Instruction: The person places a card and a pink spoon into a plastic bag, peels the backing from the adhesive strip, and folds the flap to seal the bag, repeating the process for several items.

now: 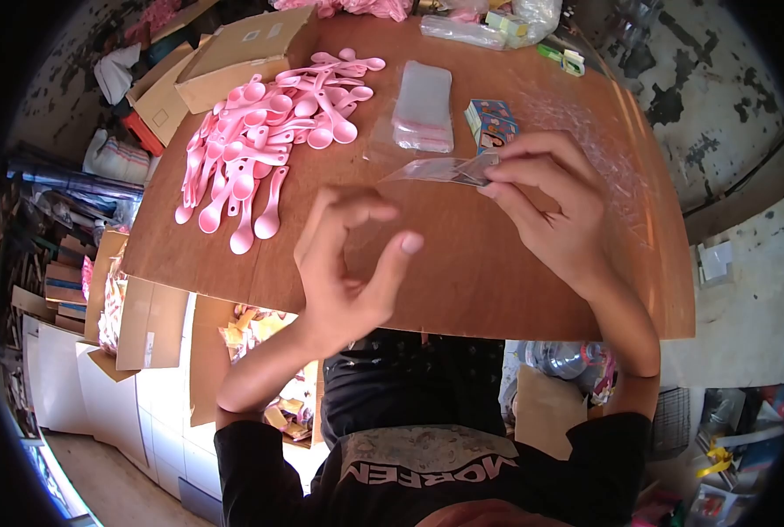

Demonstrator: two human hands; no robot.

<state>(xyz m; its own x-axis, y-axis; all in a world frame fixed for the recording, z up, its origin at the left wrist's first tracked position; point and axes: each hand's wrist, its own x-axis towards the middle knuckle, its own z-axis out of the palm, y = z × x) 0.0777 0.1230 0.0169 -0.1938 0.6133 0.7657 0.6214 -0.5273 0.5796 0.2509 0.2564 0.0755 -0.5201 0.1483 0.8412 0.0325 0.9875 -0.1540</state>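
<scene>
My right hand pinches one end of a clear plastic bag above the wooden table. The bag stretches leftward from its fingertips. My left hand is held up with thumb and fingers apart, nothing between them, close to the bag's free end. A flat stack of clear plastic bags lies beyond my hands. Beside it is a stack of small blue printed cards, partly behind my right fingers. To the left, a large heap of pink plastic spoons covers part of the table.
Behind the spoons stands a cardboard box. Plastic packs and a green-and-yellow item lie along the far edge. Clear plastic scraps spread over the right side. Open cartons of packaged goods stand below the table's left edge.
</scene>
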